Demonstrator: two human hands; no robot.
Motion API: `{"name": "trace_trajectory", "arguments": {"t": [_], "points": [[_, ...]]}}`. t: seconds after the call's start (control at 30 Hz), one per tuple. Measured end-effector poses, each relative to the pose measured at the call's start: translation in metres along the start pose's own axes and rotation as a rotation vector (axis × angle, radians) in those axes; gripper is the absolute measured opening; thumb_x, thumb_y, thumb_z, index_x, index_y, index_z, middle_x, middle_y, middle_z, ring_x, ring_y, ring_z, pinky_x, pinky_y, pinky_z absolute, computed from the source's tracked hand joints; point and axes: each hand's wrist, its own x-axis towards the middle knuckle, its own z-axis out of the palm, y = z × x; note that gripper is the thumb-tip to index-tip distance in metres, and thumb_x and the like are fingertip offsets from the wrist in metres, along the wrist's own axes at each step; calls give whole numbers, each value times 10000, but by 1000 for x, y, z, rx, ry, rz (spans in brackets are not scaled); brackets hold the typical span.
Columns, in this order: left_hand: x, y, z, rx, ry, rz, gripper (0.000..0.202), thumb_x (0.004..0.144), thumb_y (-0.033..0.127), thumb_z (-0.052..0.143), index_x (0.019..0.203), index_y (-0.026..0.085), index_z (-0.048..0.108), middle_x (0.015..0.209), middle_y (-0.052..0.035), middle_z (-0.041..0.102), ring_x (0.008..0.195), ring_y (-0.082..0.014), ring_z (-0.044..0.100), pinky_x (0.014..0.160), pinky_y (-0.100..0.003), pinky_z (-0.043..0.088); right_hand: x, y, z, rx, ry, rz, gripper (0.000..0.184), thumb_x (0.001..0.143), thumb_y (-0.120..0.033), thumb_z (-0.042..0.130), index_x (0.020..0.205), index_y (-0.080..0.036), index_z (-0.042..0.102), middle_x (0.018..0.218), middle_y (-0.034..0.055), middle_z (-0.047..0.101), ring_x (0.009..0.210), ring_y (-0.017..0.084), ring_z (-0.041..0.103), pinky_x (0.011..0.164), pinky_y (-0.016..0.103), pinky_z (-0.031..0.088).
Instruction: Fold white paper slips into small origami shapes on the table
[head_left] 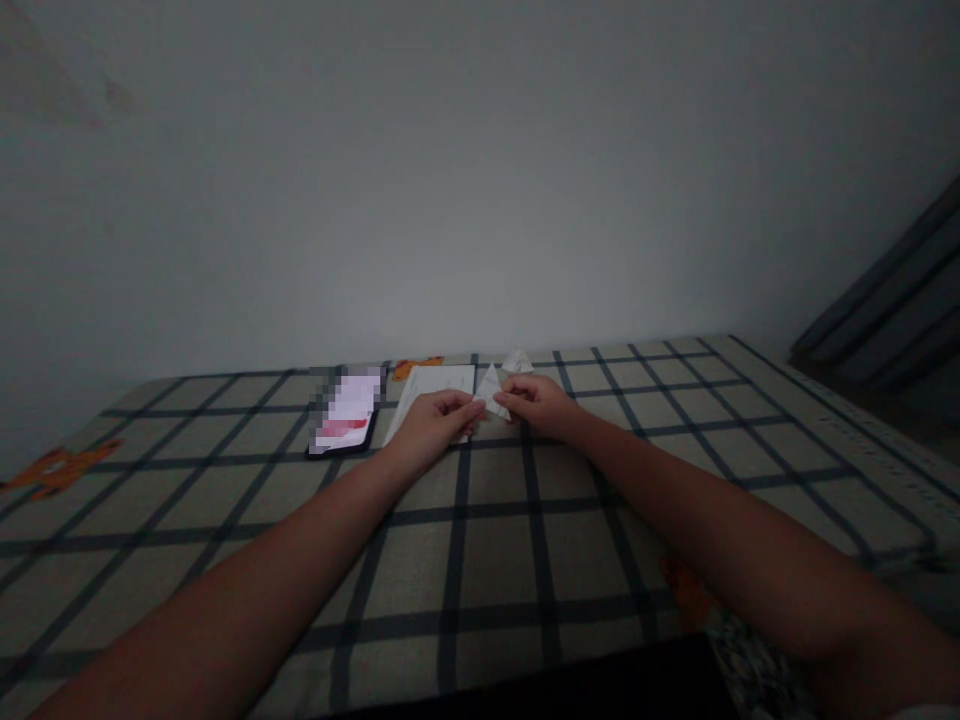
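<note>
Both my arms stretch out over a checked cloth (487,530). My left hand (435,425) and my right hand (536,402) meet at a small folded white paper piece (491,392), each pinching one side of it with closed fingers. Under my left hand lies a flat white sheet of paper (435,385). A second small folded white paper shape (517,360) rests just beyond my right hand.
A phone with a lit screen (345,420) lies left of the sheet. Orange cartoon prints (56,470) mark the cloth. A pale wall (480,170) rises behind the surface. Dark slanted fabric (892,310) sits at the far right.
</note>
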Motion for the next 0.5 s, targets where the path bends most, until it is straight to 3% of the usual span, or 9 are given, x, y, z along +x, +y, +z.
{"name": "trace_trajectory", "arguments": {"t": [0.37,0.5], "points": [[4,-9,-1,-75,11,20,308,720,426,590,814,140,650,610,-5,559,523,-83,478,500,-198,366,1,-4,1,122,6,-10,329,831,-389,438,627,-141,510,559,-9,519,560,95,495,566,224,396],[5,-9,-1,-91,-12,35,334,744,443,552,849,139,642,647,-15,564,529,-90,491,490,-200,377,2,-2,0,198,13,-7,293,804,-399,485,705,-132,555,594,-3,551,553,95,516,566,232,422]]}}
